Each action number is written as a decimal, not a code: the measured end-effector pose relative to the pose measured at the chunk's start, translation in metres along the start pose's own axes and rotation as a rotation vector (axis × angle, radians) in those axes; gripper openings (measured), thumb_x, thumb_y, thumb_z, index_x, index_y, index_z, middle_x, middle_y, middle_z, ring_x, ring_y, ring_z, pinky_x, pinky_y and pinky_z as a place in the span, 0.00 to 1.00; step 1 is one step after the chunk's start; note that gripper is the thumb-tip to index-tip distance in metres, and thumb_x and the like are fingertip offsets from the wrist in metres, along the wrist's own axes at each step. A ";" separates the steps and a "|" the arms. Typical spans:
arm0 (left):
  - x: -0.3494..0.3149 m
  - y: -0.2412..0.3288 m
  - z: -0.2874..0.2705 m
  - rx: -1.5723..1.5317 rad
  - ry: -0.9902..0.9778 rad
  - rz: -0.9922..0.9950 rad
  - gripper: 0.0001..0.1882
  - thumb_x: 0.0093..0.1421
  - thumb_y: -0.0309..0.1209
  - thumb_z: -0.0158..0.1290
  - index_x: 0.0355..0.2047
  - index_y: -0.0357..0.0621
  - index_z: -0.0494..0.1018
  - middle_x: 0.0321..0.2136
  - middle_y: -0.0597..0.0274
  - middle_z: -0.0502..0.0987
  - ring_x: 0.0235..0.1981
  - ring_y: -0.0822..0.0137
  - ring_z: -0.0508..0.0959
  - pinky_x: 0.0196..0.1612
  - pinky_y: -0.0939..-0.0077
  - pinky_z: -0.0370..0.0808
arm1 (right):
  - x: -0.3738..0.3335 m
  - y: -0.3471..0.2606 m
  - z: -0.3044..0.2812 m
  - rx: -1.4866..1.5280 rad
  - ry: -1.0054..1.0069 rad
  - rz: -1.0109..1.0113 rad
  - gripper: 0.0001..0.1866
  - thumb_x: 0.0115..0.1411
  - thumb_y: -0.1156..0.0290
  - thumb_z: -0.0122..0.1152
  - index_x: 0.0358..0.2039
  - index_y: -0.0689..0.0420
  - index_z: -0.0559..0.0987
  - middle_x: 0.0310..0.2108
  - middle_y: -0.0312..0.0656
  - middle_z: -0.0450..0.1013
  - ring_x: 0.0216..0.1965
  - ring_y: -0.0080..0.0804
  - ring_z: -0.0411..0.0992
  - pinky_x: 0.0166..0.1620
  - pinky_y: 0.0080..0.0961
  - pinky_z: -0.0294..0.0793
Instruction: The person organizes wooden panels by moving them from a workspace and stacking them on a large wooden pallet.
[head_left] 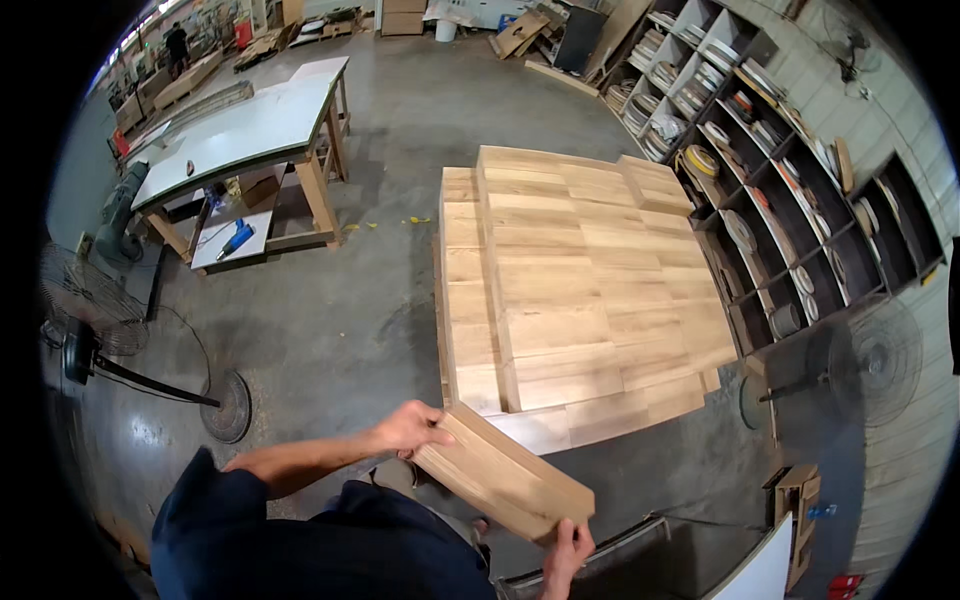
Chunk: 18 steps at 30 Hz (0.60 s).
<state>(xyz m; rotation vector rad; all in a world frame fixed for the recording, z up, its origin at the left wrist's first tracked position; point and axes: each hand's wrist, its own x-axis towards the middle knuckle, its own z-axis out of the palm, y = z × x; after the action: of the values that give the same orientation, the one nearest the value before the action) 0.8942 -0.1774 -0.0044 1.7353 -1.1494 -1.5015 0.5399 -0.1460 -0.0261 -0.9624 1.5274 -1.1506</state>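
Note:
A light-brown wooden board (pixel 505 470) is held up in front of my body, tilted down to the right. My left hand (pixel 408 428) grips its upper left end, thumb over the top. At the lower right end, my right hand (pixel 568 552) closes on the corner. Just beyond the board lies a wide stack of similar wood-grain boards (pixel 600 270), laid side by side in layers. The upper layer leaves a lower strip showing along the left and near sides. One more board (pixel 655 186) rests on top at the far right corner.
On the left stands a white-topped workbench (pixel 245 125) with a blue power tool (pixel 237 238) on its lower shelf. A pedestal fan (pixel 95 350) is at the left, another fan (pixel 875 365) at the right. Shelves (pixel 775 190) of rolled edging line the right wall. A white panel edge (pixel 760 570) is near lower right.

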 end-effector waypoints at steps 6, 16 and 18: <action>0.000 -0.055 -0.136 -0.360 0.207 0.076 0.16 0.50 0.28 0.63 0.38 0.34 0.78 0.29 0.60 0.80 0.31 0.75 0.75 0.36 0.78 0.73 | 0.050 -0.037 0.159 -0.079 -0.335 0.022 0.10 0.54 0.75 0.61 0.36 0.66 0.77 0.34 0.35 0.73 0.35 0.19 0.67 0.40 0.18 0.67; 0.073 -0.063 -0.285 -0.494 0.317 0.073 0.14 0.49 0.22 0.60 0.37 0.29 0.77 0.32 0.59 0.79 0.33 0.73 0.75 0.41 0.77 0.72 | 0.139 -0.051 0.360 -0.009 -0.502 0.015 0.23 0.55 0.75 0.61 0.53 0.65 0.71 0.45 0.42 0.73 0.44 0.24 0.70 0.49 0.20 0.68; 0.106 -0.063 -0.322 -0.470 0.307 0.071 0.14 0.49 0.22 0.60 0.37 0.29 0.77 0.32 0.60 0.79 0.34 0.73 0.75 0.41 0.77 0.72 | 0.157 -0.054 0.400 0.022 -0.446 0.009 0.22 0.56 0.74 0.62 0.51 0.66 0.72 0.42 0.41 0.75 0.41 0.22 0.71 0.46 0.19 0.70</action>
<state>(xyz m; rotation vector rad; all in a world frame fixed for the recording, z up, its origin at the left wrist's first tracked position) 1.2221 -0.2770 -0.0413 1.5105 -0.6319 -1.2779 0.8956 -0.3922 -0.0472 -1.1093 1.1547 -0.8702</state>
